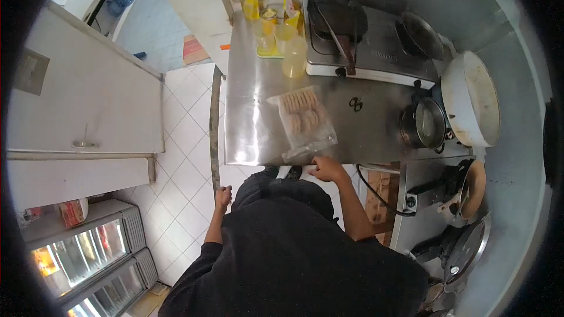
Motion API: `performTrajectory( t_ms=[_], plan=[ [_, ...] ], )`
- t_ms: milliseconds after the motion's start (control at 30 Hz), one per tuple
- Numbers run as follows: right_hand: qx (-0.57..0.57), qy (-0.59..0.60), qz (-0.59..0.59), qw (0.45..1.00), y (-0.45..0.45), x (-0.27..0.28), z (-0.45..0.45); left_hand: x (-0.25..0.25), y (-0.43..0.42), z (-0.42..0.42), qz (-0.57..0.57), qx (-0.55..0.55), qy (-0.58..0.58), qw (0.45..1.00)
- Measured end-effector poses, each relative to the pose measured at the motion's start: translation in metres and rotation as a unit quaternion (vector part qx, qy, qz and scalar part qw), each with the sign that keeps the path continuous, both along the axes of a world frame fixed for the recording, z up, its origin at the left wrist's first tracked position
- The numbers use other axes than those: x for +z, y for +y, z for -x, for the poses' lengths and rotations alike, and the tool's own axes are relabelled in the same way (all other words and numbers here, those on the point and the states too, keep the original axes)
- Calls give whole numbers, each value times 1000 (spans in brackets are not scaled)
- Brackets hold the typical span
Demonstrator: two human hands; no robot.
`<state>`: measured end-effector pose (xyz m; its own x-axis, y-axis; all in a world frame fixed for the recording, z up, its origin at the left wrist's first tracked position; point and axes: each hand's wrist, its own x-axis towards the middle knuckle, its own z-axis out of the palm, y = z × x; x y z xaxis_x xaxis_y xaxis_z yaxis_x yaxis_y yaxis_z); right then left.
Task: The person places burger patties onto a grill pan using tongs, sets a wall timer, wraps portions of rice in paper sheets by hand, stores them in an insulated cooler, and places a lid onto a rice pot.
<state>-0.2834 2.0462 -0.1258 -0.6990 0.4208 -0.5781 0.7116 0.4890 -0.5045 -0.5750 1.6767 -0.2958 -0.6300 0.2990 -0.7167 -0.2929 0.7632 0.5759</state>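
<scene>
Bag, oblong, clear plastic, brown round pieces inside, lies on the shiny steel bench, just ahead and slightly left of the right hand; long axis roughly fore-aft. Left hand farther. Both curled; whether holding anything, cannot tell.

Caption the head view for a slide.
Right hand near a clear plastic bag of round brown discs on a silver steel table.

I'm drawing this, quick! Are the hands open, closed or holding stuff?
Left hand: fingers curled; can't tell if fully closed; nothing seen in it.
Right hand: fingers bent near the table; can't tell if closed; nothing seen in it.
</scene>
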Motion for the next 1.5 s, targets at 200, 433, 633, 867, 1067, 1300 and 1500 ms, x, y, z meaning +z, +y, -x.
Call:
performTrajectory(
  t_ms=[200,433,633,867,1067,1300,1500],
  plan=[
    [-83,-25,34,996,14,-5,-38,14,-3,-26,35,-87,64,993],
    [-113,42,49,992,19,-46,-48,-68,-95,-37,16,-263,132,956],
    [-111,62,66,990,15,-63,-53,-66,-83,-45,52,-195,85,976],
    [-114,68,67,989,21,-88,-70,-38,-44,-33,31,-241,116,963],
    [-244,180,166,938,55,-111,-77,0,-15,-28,119,-205,88,967],
    [-483,308,84,815,143,1,-15,-2,-15,-26,64,-195,125,971],
    [-520,506,338,599,199,30,33,-58,-52,-25,42,-253,204,945]
  ],
)
